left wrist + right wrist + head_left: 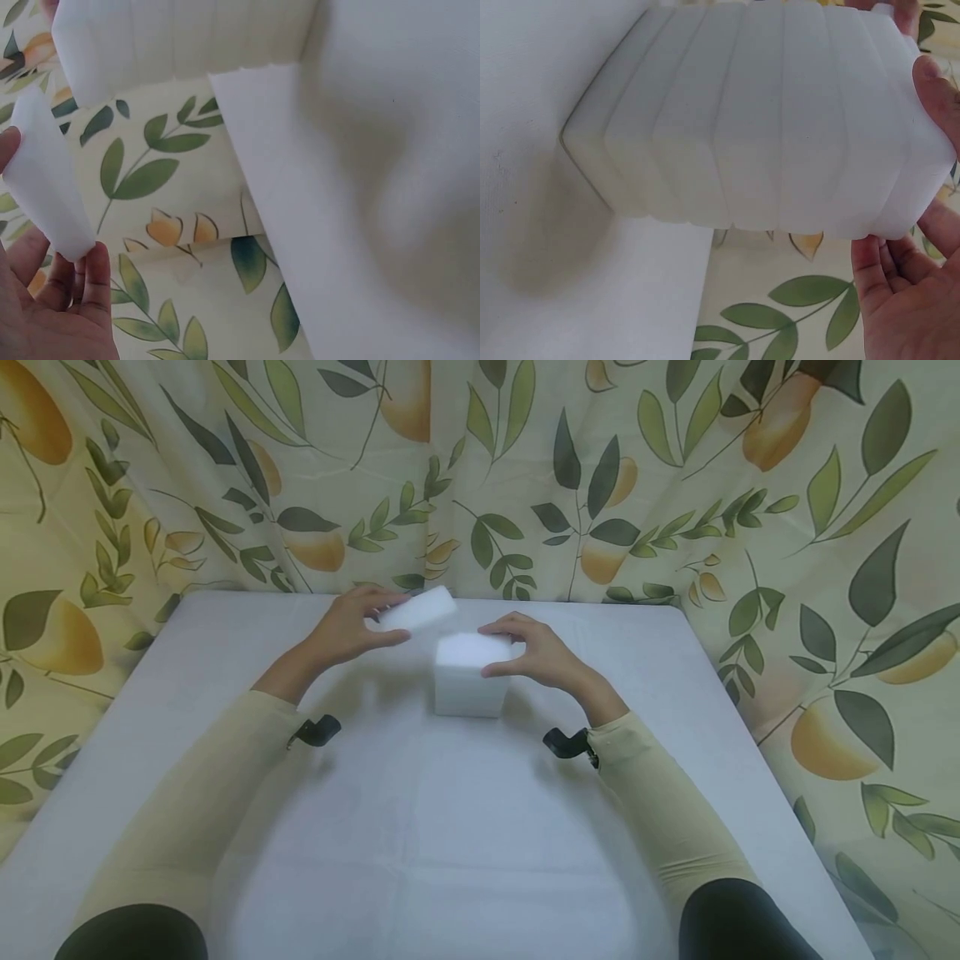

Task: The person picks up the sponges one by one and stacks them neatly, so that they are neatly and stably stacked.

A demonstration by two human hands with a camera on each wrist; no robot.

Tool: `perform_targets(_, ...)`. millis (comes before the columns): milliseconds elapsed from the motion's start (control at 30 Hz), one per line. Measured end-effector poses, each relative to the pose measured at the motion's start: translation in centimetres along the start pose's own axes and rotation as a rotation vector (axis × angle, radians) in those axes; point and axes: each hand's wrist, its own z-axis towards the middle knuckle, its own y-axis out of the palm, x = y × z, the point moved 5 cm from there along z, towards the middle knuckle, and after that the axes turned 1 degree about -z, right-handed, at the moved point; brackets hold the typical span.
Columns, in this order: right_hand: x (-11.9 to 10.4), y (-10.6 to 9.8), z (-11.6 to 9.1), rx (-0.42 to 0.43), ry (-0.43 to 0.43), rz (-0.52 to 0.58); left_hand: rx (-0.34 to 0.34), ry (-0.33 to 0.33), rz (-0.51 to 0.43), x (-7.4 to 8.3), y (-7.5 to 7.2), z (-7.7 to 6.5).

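My left hand [348, 627] pinches a white sponge [418, 609] between thumb and fingers, holding it tilted in the air to the left of a stack. In the left wrist view this sponge [49, 176] is a thin slab with the thumb on one edge and the fingertips on another. The stack [471, 689] of several such white sponges stands upright on the table. My right hand [551, 652] grips its top slab, thumb on the near side and fingers at the far side. Seen from the right wrist, the layers of the stack [757, 120] lie slightly uneven.
A white cloth covers the table [420, 843]. Behind and beside it hangs a curtain [510, 485] printed with leaves and fruit. A black wrist camera sticks out from the left sleeve [202, 793] and another from the right sleeve [667, 802].
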Motion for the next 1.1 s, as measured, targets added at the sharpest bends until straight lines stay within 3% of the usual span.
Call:
perform_targets(667, 0.0, 0.0, 0.0, -0.002, -0.006, -0.009, -0.067, 0.051, 0.016, 2.6, 1.2, 0.5)
perform_targets(1100, 0.0, 0.1, -0.1, 0.008, 0.007, 0.008, -0.097, 0.158, 0.013, 4.2, 2.2, 0.9)
